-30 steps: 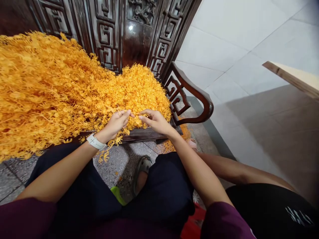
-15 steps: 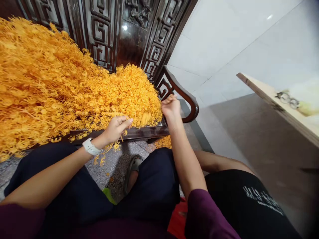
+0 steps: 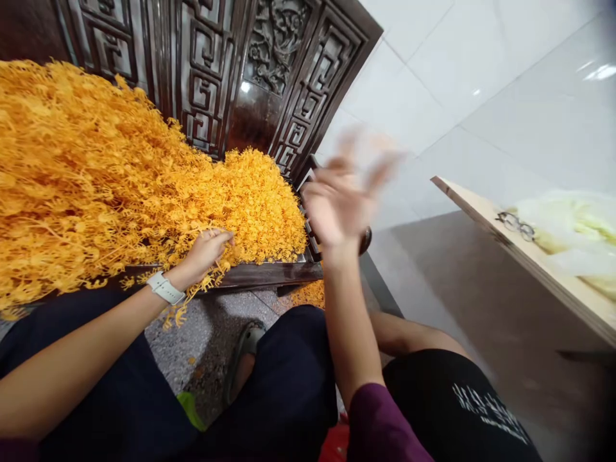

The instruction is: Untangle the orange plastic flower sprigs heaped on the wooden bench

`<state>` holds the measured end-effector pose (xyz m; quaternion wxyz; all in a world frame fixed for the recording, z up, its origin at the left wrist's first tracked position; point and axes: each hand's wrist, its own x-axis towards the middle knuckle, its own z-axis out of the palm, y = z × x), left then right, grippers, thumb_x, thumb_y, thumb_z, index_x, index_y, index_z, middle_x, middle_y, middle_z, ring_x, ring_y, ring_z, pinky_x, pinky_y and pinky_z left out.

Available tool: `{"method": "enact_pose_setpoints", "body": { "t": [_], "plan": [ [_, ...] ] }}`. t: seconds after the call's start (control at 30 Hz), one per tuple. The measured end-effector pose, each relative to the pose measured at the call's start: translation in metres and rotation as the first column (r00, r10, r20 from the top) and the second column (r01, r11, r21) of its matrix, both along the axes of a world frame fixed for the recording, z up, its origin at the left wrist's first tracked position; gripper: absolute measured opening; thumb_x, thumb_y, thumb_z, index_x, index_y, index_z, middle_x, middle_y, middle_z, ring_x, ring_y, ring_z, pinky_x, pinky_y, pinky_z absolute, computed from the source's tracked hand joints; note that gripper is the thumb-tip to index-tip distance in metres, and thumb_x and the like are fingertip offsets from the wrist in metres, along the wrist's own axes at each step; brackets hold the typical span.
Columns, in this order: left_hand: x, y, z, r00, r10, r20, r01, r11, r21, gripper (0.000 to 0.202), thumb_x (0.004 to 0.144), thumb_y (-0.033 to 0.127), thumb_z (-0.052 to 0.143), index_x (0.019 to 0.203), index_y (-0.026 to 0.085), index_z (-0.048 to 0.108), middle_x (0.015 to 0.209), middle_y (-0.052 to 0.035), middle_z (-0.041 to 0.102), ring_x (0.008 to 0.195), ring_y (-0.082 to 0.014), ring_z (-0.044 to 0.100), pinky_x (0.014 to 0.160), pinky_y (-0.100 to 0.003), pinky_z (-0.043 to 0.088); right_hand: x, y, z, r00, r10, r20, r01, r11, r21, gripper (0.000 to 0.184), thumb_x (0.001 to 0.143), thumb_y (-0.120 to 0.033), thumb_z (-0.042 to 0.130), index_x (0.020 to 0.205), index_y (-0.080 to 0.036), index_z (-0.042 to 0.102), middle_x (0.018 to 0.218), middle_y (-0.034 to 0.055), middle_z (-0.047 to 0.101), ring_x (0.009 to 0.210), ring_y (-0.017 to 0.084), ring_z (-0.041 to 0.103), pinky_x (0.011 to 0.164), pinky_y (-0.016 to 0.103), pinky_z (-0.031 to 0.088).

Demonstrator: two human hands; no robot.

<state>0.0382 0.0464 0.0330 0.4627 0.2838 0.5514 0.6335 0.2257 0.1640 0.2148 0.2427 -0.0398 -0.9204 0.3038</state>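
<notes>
A big heap of orange-yellow flower sprigs [image 3: 115, 173] covers the seat of a dark carved bench. My left hand [image 3: 208, 250], with a pale watch band on its wrist, is closed in a pinch at the heap's front edge. Between its fingers is a yellow flower sprig [image 3: 212, 277], whose lower blossoms hang over the seat edge. My right hand [image 3: 339, 199] is raised palm up by the bench's armrest, just right of the heap. Its fingers are spread but smeared by motion, and I see nothing held in them.
The carved bench back [image 3: 262, 106] rises behind the heap. Eyeglasses [image 3: 516, 226] and a clear plastic bag [image 3: 577, 224] lie on a wooden tabletop [image 3: 481, 212] at right. More yellow pieces [image 3: 310, 294] are low by the bench. Another person's leg [image 3: 414, 337] is close on my right.
My right hand has gone from curled fingers beside the heap to raised, spread fingers. A small blurred yellow piece seen in front of the heap no longer shows. My left hand still pinches the sprig.
</notes>
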Motion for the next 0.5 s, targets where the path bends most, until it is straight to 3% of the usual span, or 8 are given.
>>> {"method": "enact_pose_setpoints", "body": {
  "t": [0.03,0.07,0.13,0.17,0.2,0.33,0.4,0.5],
  "plan": [
    [0.000,0.000,-0.001,1.000,-0.001,0.006,0.001,1.000,-0.004,0.029,0.083,0.043,0.070,0.073,0.018,0.062,0.045,0.0096,0.028,0.039,-0.0073,0.021,0.043,-0.024,0.016,-0.015,0.009,-0.018,0.997,-0.064,-0.043,0.057,0.986,-0.155,0.054,0.097,-0.070,0.050,0.084,-0.023,0.074,0.063,-0.0009,0.059,0.061,0.012,0.049,0.051,0.024,0.046],
    [-0.001,0.001,-0.002,1.000,0.003,0.009,-0.003,1.000,-0.006,0.029,0.083,0.043,0.070,0.073,0.018,0.061,0.045,0.0096,0.028,0.039,-0.0073,0.021,0.043,-0.024,0.017,-0.027,0.015,-0.038,0.991,-0.118,-0.056,0.089,0.924,-0.371,0.053,0.098,-0.067,0.049,0.087,-0.021,0.073,0.066,0.0001,0.062,0.061,0.012,0.049,0.054,0.024,0.046],
    [-0.002,0.002,-0.002,1.000,0.015,0.011,-0.015,1.000,-0.011,0.029,0.082,0.044,0.069,0.073,0.017,0.062,0.044,0.0097,0.028,0.040,-0.0073,0.022,0.043,-0.023,0.017,-0.044,0.020,-0.077,0.974,-0.227,0.010,0.162,0.662,-0.732,0.047,0.096,-0.064,0.056,0.089,-0.020,0.071,0.072,0.0018,0.064,0.060,0.012,0.048,0.056,0.026,0.043],
    [-0.003,0.002,-0.002,1.000,0.020,0.008,-0.020,1.000,-0.014,0.029,0.082,0.044,0.070,0.074,0.017,0.062,0.044,0.0097,0.029,0.040,-0.0074,0.022,0.043,-0.023,0.018,-0.048,0.019,-0.093,0.965,-0.252,0.067,0.204,0.569,-0.796,0.043,0.094,-0.062,0.060,0.089,-0.020,0.069,0.074,0.0020,0.065,0.060,0.011,0.048,0.057,0.026,0.041],
    [-0.003,0.003,-0.001,1.000,0.019,0.005,-0.019,1.000,-0.018,0.029,0.081,0.044,0.070,0.075,0.017,0.063,0.044,0.0097,0.029,0.040,-0.0076,0.023,0.043,-0.023,0.019,-0.050,0.017,-0.106,0.958,-0.261,0.116,0.251,0.572,-0.781,0.040,0.092,-0.059,0.063,0.089,-0.020,0.069,0.076,0.0017,0.064,0.061,0.011,0.049,0.058,0.026,0.040],
    [-0.003,0.004,0.002,1.000,0.025,0.015,-0.024,1.000,-0.012,0.029,0.078,0.042,0.074,0.074,0.019,0.059,0.044,0.0103,0.031,0.041,-0.0076,0.024,0.043,-0.023,0.020,-0.052,0.011,-0.130,0.957,-0.193,0.216,0.258,0.907,-0.332,0.036,0.091,-0.058,0.069,0.092,-0.021,0.067,0.071,-0.0023,0.060,0.063,0.012,0.048,0.061,0.028,0.035],
    [-0.003,0.003,0.005,0.999,0.035,0.041,-0.035,0.999,-0.008,0.030,0.076,0.042,0.075,0.072,0.019,0.056,0.045,0.0103,0.031,0.042,-0.0071,0.023,0.043,-0.023,0.019,-0.051,0.009,-0.131,0.957,-0.103,0.270,0.152,0.974,-0.167,0.038,0.095,-0.059,0.063,0.092,-0.021,0.066,0.069,-0.0031,0.060,0.063,0.011,0.049,0.062,0.028,0.035],
    [0.001,-0.003,0.013,0.995,0.068,0.067,-0.065,0.996,-0.059,0.033,0.068,0.044,0.082,0.077,0.019,0.063,0.048,0.0091,0.039,0.044,-0.0071,0.028,0.043,-0.021,0.023,-0.045,-0.002,-0.126,0.957,-0.070,0.281,0.089,0.995,-0.054,0.030,0.098,-0.048,0.060,0.089,-0.020,0.064,0.071,-0.0041,0.063,0.068,0.010,0.057,0.067,0.025,0.039]
  ]
}}
